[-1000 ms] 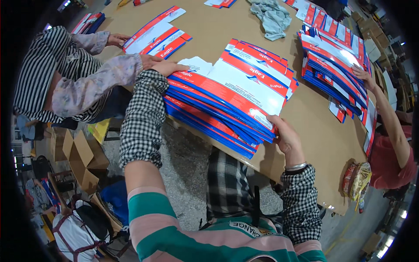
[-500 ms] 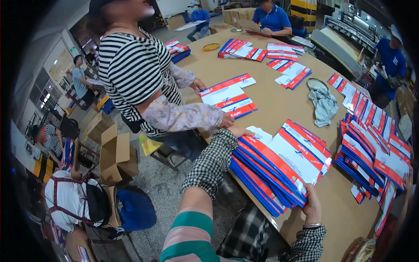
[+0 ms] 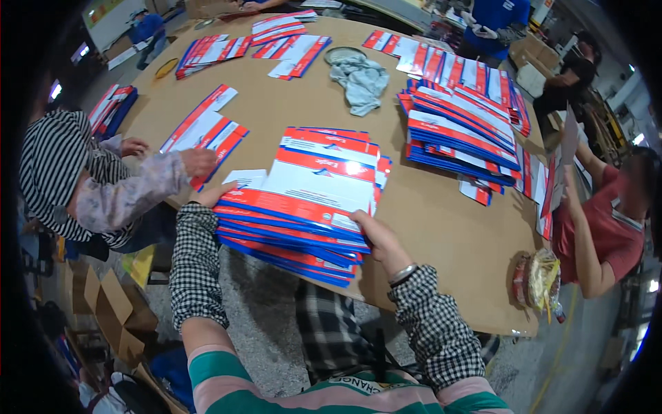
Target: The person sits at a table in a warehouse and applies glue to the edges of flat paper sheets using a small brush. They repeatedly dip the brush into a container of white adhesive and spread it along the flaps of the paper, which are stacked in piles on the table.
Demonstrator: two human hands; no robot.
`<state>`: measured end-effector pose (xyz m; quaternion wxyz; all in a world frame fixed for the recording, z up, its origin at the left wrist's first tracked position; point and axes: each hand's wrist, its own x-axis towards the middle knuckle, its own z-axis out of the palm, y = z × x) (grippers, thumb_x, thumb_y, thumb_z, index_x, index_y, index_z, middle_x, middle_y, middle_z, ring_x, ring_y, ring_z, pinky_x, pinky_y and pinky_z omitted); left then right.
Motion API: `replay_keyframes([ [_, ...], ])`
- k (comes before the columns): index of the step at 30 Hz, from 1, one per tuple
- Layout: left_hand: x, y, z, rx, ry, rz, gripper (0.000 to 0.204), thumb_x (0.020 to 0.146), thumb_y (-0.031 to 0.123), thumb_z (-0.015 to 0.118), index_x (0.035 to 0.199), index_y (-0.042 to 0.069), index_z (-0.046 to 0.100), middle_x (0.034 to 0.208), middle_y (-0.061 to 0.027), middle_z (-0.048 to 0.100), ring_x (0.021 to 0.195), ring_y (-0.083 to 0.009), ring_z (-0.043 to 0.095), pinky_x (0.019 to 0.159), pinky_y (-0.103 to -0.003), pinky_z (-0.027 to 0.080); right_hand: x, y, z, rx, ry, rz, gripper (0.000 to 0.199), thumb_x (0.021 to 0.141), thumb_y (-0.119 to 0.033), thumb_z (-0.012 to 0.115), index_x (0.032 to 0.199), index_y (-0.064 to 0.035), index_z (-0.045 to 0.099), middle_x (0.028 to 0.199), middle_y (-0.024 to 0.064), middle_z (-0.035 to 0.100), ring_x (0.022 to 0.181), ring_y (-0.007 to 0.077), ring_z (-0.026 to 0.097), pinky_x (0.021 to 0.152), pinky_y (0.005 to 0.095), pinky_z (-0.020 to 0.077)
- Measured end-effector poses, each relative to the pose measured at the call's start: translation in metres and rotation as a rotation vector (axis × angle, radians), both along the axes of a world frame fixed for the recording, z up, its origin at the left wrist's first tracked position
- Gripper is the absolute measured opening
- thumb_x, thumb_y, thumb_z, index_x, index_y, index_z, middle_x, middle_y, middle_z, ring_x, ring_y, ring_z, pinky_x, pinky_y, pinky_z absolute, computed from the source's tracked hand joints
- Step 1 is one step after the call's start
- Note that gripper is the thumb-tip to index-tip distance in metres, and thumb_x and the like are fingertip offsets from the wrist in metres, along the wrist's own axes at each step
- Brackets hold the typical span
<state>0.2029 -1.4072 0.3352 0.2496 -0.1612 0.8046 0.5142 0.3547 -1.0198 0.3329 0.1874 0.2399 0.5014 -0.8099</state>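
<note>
A pile of flat, folded cardboard cartons (image 3: 314, 183), printed red, white and blue, lies at the near edge of the table in front of me. The pile is uneven, with edges fanned out toward me. My left hand (image 3: 212, 196) grips its left corner beside a white flap, the fingertips partly hidden. On the right side, my right hand (image 3: 380, 238) holds the edge of the upper cartons, thumb on top and fingers out of sight beneath. Both forearms wear black-and-white checked sleeves.
A brown table (image 3: 441, 255) carries more carton stacks (image 3: 462, 131), a grey cloth (image 3: 360, 79) and a plastic-wrapped bundle (image 3: 539, 279). At left a striped-shirted co-worker (image 3: 76, 179) handles cartons (image 3: 207, 134); at right a red-shirted person (image 3: 600, 221) holds a sheet.
My view has swung to the right, bringing the red-shirted person into sight. Both hands stay at the pile's sides. The striped co-worker's hand has lifted slightly off their cartons.
</note>
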Motion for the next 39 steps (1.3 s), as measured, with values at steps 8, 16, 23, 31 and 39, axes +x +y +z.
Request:
replay_keyframes([
  [8, -0.002, -0.019, -0.012, 0.523, -0.15, 0.135, 0.063, 0.078, 0.046, 0.066, 0.12, 0.001, 0.052, 0.105, -0.0169, 0.064, 0.085, -0.0249, 0.065, 0.077, -0.037, 0.053, -0.02, -0.012, -0.007, 0.052, -0.032, 0.026, 0.044, 0.079, -0.03, 0.058, 0.107, 0.0034, 0.053, 0.095, 0.0141, 0.062, 0.082, 0.0204, 0.06, 0.074, 0.0343, 0.0498],
  [16, 0.081, -0.007, -0.001, 0.071, 0.636, 0.29, 0.052, 0.09, 0.041, 0.053, 0.124, 0.001, 0.044, 0.11, -0.0107, 0.056, 0.1, -0.0246, 0.054, 0.087, -0.037, 0.043, -0.008, -0.006, 0.009, 0.095, -0.046, -0.016, 0.048, 0.082, -0.036, 0.061, 0.11, 0.0025, 0.054, 0.099, 0.0136, 0.062, 0.088, 0.0226, 0.06, 0.078, 0.0371, 0.0488],
  [23, 0.13, 0.11, -0.02, 0.082, 0.633, 0.837, 0.102, 0.076, 0.054, 0.064, 0.142, 0.0, 0.008, 0.142, -0.0274, 0.017, 0.129, -0.0384, 0.022, 0.105, -0.044, 0.022, -0.016, -0.013, 0.015, 0.252, -0.081, 0.097, 0.044, 0.075, -0.036, 0.062, 0.101, -0.0027, 0.055, 0.089, 0.0112, 0.061, 0.075, 0.0195, 0.058, 0.064, 0.0398, 0.0494],
  [31, 0.088, 0.136, -0.013, -0.644, 0.404, 0.765, 0.123, 0.061, 0.078, 0.057, 0.142, 0.0, 0.009, 0.145, -0.0323, 0.003, 0.137, -0.0418, 0.0, 0.108, -0.056, 0.004, -0.022, -0.012, 0.024, 0.29, -0.113, 0.072, 0.046, 0.075, -0.039, 0.061, 0.096, 0.001, 0.055, 0.083, 0.0107, 0.058, 0.069, 0.0207, 0.058, 0.057, 0.0391, 0.0484],
  [39, 0.128, 0.201, 0.005, -0.735, 1.073, 0.275, 0.08, 0.079, 0.058, 0.054, 0.137, 0.007, 0.032, 0.145, -0.0249, 0.019, 0.135, -0.0438, 0.012, 0.103, -0.064, 0.007, -0.03, -0.001, 0.016, 0.381, -0.152, 0.181, 0.052, 0.072, -0.046, 0.061, 0.099, -0.0026, 0.055, 0.085, 0.0109, 0.058, 0.072, 0.0224, 0.057, 0.065, 0.0377, 0.0477],
])
